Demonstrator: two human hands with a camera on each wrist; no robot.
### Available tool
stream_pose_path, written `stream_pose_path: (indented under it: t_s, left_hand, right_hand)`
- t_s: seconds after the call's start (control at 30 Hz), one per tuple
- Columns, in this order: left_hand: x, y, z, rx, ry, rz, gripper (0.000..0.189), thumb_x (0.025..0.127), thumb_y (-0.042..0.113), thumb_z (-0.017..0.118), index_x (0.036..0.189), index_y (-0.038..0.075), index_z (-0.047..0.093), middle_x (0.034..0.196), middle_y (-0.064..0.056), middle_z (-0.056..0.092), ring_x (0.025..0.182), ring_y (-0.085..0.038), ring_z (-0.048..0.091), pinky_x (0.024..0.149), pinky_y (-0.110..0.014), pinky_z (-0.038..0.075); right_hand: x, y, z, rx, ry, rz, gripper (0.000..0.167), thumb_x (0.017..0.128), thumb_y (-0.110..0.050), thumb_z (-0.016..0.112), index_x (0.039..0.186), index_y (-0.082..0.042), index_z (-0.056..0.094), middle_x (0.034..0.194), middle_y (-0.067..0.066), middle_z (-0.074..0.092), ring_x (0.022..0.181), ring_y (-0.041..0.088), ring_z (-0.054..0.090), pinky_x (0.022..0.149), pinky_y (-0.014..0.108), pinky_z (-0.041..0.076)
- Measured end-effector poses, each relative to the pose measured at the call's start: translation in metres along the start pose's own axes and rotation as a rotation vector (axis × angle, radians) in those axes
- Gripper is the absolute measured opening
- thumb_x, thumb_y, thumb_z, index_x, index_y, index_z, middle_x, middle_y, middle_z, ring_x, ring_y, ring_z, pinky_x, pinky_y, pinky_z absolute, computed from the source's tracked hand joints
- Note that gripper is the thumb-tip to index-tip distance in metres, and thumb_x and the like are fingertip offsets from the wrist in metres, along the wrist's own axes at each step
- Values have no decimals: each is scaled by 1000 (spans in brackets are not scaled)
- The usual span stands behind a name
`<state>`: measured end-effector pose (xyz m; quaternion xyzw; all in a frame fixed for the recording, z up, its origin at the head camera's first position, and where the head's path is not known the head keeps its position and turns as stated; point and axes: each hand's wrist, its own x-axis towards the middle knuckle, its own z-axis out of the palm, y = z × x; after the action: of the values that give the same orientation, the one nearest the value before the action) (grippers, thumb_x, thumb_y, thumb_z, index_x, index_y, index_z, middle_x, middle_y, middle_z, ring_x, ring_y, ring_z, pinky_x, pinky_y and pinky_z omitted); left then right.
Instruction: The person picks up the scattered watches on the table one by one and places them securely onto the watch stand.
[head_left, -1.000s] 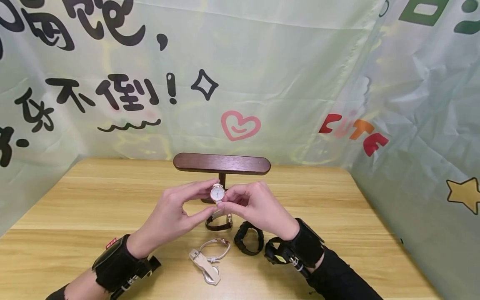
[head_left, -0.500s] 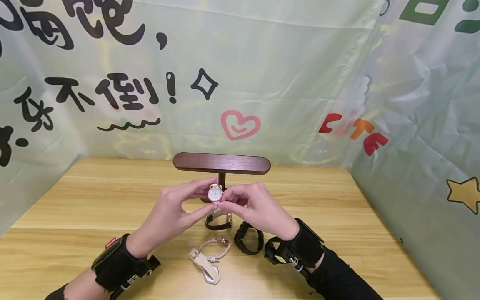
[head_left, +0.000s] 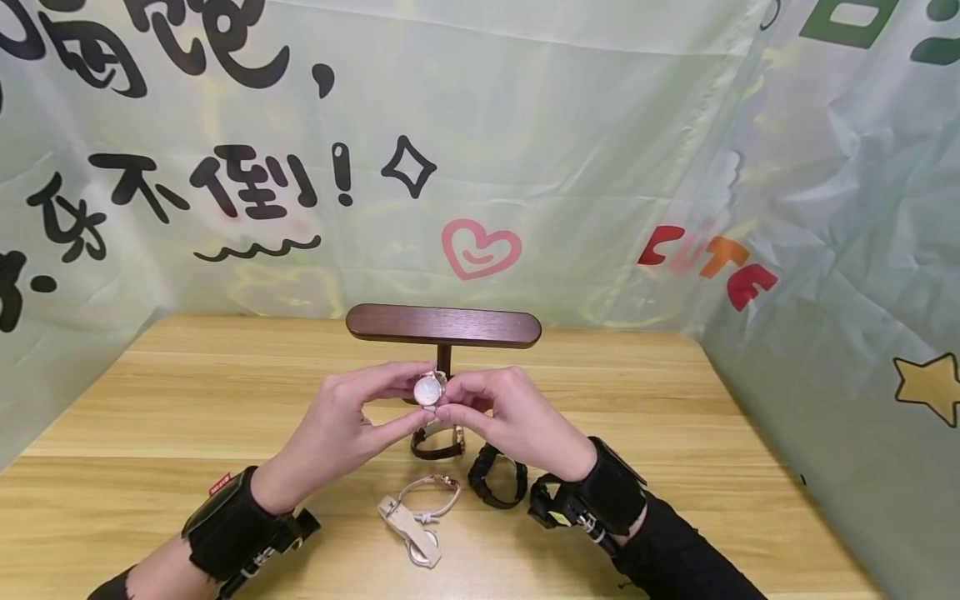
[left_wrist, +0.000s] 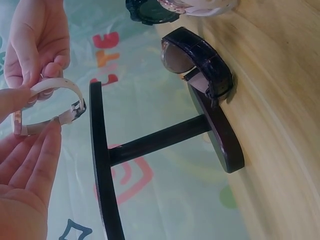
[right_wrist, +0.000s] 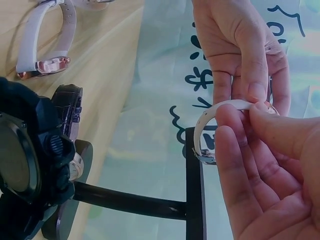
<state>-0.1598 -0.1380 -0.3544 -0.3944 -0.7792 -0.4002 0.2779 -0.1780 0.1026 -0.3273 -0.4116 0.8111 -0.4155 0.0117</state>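
Note:
A small watch (head_left: 428, 390) with a round white dial, rose-gold case and white strap is held up in front of the dark wooden T-shaped stand (head_left: 442, 325). My left hand (head_left: 337, 425) pinches its left side between thumb and fingers. From the other side, my right hand (head_left: 517, 412) pinches it near the case. In the left wrist view the white strap (left_wrist: 60, 85) forms a closed loop with its buckle facing the stand. The right wrist view shows both thumbs on this watch, and nothing hangs on the stand's bar (right_wrist: 195, 200).
Below the hands, a dark brown strap watch (head_left: 438, 454) lies at the stand's foot. Nearer are a white strap watch (head_left: 408, 533) and a black watch (head_left: 498, 479). Another black watch (head_left: 550, 502) sits beside my right wrist. A printed cloth (head_left: 585, 167) hangs behind the table.
The held watch has shifted slightly left and its dial has tilted. Both hands keep nearly the same places; the watches on the table and the stand have not moved.

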Motion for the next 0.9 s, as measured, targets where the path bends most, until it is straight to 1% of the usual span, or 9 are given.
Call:
stream_pose_path:
  t_s: [0.2, 0.37, 0.5, 0.63, 0.77, 0.9]
  left_hand:
    - [-1, -1, -2, 39, -8, -11, 52, 81, 1, 91, 130, 4, 74, 117, -10, 82, 92, -20, 82, 84, -19, 64]
    - [-1, -1, -3, 38, -21, -26, 49, 82, 2, 91, 128, 4, 75, 118, -10, 82, 93, -20, 82, 85, -16, 63]
    - [-1, -2, -3, 29, -30, -42, 47, 83, 4, 91, 127, 5, 76, 118, -10, 82, 94, -20, 82, 83, -15, 63]
    - [-2, -2, -4, 16, -38, -49, 46, 83, 3, 90, 127, 5, 76, 118, -10, 82, 94, -21, 82, 80, -15, 63]
    - [-2, -3, -4, 29, -38, -50, 45, 82, 5, 91, 125, 5, 77, 117, -10, 82, 92, -21, 83, 75, -14, 63]
    - [-2, -4, -5, 38, -42, -52, 44, 82, 6, 92, 124, 5, 77, 116, -10, 82, 92, -21, 83, 70, -13, 62]
  right_hand:
    - [0, 2, 1, -12, 0, 20, 7, 102, -16, 75, 101, -10, 79, 87, -6, 78, 76, -1, 66, 70, 20, 59]
    - [0, 1, 1, -15, -4, 33, 8, 102, -16, 75, 100, -11, 80, 89, -5, 81, 78, -2, 68, 73, 21, 61]
    - [0, 1, 1, -36, -4, 28, 8, 102, -17, 75, 100, -12, 81, 89, -6, 81, 78, -1, 67, 73, 20, 60]
    - [1, 3, 1, -51, -1, 17, 9, 102, -18, 75, 99, -13, 81, 89, -6, 80, 77, -1, 65, 70, 19, 58]
    - [0, 2, 1, -49, -1, 23, 8, 102, -18, 75, 99, -14, 82, 90, -6, 81, 77, -3, 64, 69, 19, 57]
    - [0, 4, 2, -48, -4, 31, 10, 102, -18, 75, 101, -12, 82, 93, -1, 82, 78, -2, 65, 70, 18, 57]
